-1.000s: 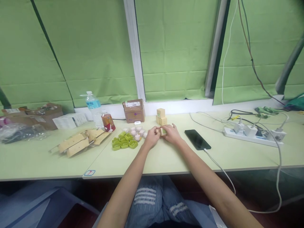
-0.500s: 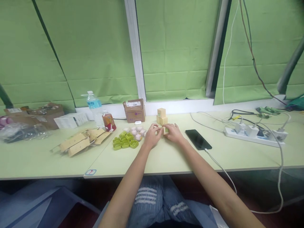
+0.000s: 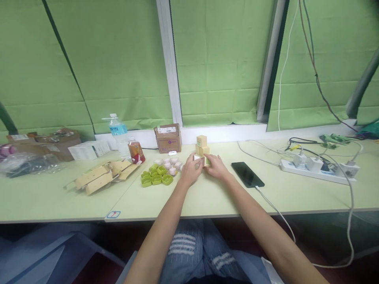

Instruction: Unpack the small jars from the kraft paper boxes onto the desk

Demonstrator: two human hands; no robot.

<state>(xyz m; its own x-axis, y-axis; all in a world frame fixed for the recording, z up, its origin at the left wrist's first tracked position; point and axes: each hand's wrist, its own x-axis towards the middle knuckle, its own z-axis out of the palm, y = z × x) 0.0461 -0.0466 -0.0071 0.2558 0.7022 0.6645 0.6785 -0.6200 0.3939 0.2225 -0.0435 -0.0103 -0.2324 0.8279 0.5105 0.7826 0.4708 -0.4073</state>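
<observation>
My left hand (image 3: 191,170) and my right hand (image 3: 217,167) meet at the middle of the pale green table (image 3: 89,197), fingers curled around a small tan box (image 3: 204,160) held between them. Just behind it stand two stacked small tan boxes (image 3: 201,144). Left of my left hand lie several small pinkish round pieces (image 3: 171,164) and a cluster of green lids (image 3: 155,178).
A black phone (image 3: 247,174) on a white cable lies right of my hands. A power strip (image 3: 318,167) with plugs sits at the far right. A brown carton (image 3: 167,138), water bottle (image 3: 117,133), orange bottle (image 3: 136,152) and flat cardboard pieces (image 3: 99,175) stand to the left.
Both hands have slid the small box a little away from me, closer to the stacked boxes. The view has shifted slightly.
</observation>
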